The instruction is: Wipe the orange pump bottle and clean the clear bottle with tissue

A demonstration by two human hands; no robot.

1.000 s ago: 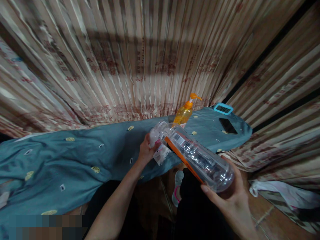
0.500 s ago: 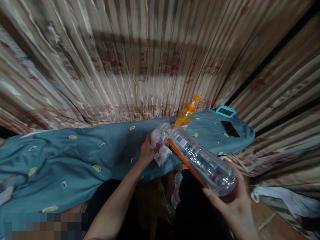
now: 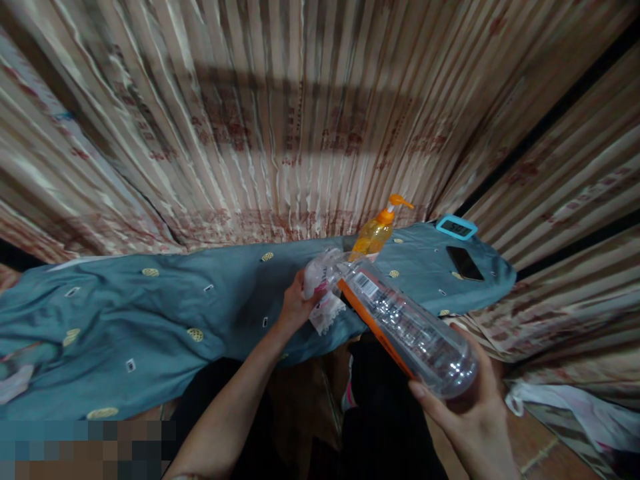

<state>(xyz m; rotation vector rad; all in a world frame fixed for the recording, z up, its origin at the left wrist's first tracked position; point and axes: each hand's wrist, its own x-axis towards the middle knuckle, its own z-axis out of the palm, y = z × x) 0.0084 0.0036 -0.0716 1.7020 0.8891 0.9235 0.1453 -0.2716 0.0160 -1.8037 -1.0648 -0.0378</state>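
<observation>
A large clear plastic bottle [image 3: 405, 327] with a barcode and an orange label edge lies tilted in front of me, neck up and to the left. My right hand [image 3: 465, 407] is wrapped round its base. At the neck end, my left hand [image 3: 296, 307] grips a crumpled clear plastic bag [image 3: 325, 317] with pink print. The bag covers the bottle's mouth, so I cannot tell what is under it. Just behind the neck stands a pump bottle [image 3: 375, 233] of orange-yellow liquid with an orange pump head.
A long surface under a blue-green patterned cloth [image 3: 165, 307] runs across the view. At its right end are a blue-framed digital clock [image 3: 456, 227] and a dark phone [image 3: 465, 263]. Pleated curtains [image 3: 250, 133] hang behind. A white bag [image 3: 575, 407] lies at lower right.
The view has shifted slightly, so the scene sits a little further right. Less of my shoe shows beside my dark trouser leg. Both hands keep their holds.
</observation>
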